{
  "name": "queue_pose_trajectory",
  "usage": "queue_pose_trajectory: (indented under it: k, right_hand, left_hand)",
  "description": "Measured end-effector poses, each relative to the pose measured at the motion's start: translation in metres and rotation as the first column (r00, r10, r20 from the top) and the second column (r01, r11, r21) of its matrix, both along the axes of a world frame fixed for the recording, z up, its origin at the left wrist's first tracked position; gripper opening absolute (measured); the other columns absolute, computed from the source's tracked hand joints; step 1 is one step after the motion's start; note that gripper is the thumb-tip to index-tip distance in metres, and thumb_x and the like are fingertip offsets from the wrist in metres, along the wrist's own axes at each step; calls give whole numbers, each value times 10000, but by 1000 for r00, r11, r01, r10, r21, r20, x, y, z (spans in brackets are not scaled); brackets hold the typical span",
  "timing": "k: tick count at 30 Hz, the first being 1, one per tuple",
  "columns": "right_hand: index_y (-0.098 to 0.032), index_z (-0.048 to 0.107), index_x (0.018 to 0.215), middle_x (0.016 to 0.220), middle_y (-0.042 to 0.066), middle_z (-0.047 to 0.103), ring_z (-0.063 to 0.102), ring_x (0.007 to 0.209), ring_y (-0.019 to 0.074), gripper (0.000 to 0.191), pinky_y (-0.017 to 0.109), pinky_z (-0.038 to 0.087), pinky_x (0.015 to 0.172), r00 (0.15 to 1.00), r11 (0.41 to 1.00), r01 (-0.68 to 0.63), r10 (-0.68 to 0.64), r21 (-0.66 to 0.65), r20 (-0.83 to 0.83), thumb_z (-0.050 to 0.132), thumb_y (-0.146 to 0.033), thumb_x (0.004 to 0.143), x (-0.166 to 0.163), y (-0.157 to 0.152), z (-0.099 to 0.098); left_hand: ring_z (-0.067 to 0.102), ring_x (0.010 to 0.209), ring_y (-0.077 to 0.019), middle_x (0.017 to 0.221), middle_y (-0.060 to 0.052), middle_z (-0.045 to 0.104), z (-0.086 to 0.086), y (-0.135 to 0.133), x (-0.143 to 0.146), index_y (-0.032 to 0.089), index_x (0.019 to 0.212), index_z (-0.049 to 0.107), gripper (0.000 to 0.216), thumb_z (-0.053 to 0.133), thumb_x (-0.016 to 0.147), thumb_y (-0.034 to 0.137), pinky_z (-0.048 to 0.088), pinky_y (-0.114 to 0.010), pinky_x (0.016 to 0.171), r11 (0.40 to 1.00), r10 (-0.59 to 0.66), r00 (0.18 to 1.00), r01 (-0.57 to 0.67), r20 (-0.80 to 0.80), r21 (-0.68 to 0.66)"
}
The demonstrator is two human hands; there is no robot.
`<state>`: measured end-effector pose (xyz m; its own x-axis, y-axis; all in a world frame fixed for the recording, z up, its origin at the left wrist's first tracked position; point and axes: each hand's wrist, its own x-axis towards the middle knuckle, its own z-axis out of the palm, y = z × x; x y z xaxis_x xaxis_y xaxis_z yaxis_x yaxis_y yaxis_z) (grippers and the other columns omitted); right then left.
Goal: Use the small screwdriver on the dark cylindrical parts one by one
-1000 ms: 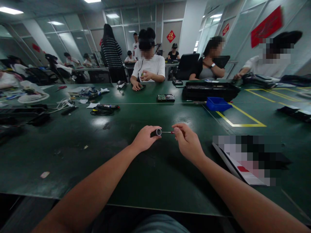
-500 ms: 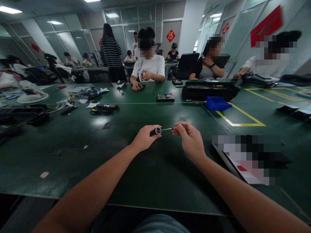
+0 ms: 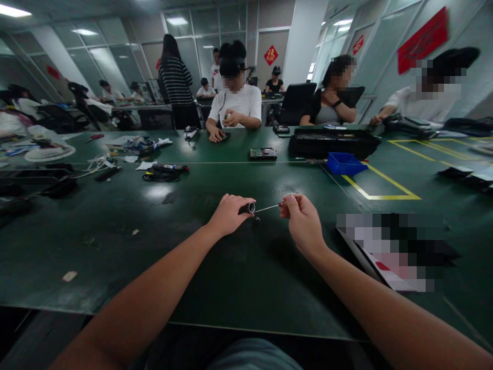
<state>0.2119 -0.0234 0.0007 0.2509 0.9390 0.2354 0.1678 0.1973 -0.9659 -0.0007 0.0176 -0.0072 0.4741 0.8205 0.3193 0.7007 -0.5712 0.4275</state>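
Observation:
In the head view, my left hand [image 3: 230, 215] is closed around a short black tube [image 3: 246, 208], whose open end with a silver rim faces right. My right hand [image 3: 302, 218] pinches the reddish handle of a thin screwdriver [image 3: 267, 208]. Its metal shaft points left, and the tip is close to the tube's rim; whether they touch I cannot tell. Just below the rim shows a small shiny piece [image 3: 258, 219], too small to name. Both hands are over the green table [image 3: 231, 288].
A stack of papers [image 3: 385, 267] lies right of my right forearm. Farther off are a blue bin [image 3: 345, 164], a long black case [image 3: 334, 144], a circuit-board device [image 3: 262, 153] and a coiled black cable [image 3: 164, 173]. A co-worker [image 3: 234, 105] sits opposite, handling small parts.
My right hand has drawn slightly right, and the screwdriver's tip has come from inside the tube's mouth to its lower rim. A small shiny piece now shows below the tube.

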Motion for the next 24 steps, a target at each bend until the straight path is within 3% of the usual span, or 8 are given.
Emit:
queue_pose_trajectory:
  k: [8,13,19,24]
  right_hand:
    - [-216,627,1017,873,40,685,639,780,192,270,372,521,745,994,993,-12,-2,121,113,540,-467,968,0,-8,12]
    - [-223,636,1049,895,51,706,656,800,208,246,391,524,753,984,989,-20,-7,145,180,557,-441,964,0,-11,13]
    - [-222,642,1028,900,51,709,663,816,212,227,381,524,756,986,986,-22,-6,166,169,558,-423,965,0,-12,14]
    - [-224,640,1026,904,51,710,669,825,212,221,378,524,756,985,984,-20,-10,175,172,558,-421,965,-1,-13,15]
  left_hand:
    - [630,1031,-237,1122,-78,684,4,-4,0,183,1108,664,242,713,882,255,499,-395,933,996,80,978,-69,192,-61]
    - [611,1146,-242,1265,-94,645,7,-6,0,201,1307,556,360,598,952,247,468,-419,1026,991,121,953,-102,277,-82]
    - [640,960,-246,1058,-86,680,15,-13,3,187,1127,621,290,554,971,423,515,-404,864,986,79,985,-54,156,-158]
    - [629,1080,-257,1184,-91,669,9,-13,4,208,1184,657,277,516,973,319,497,-424,950,987,-42,999,43,7,-153]
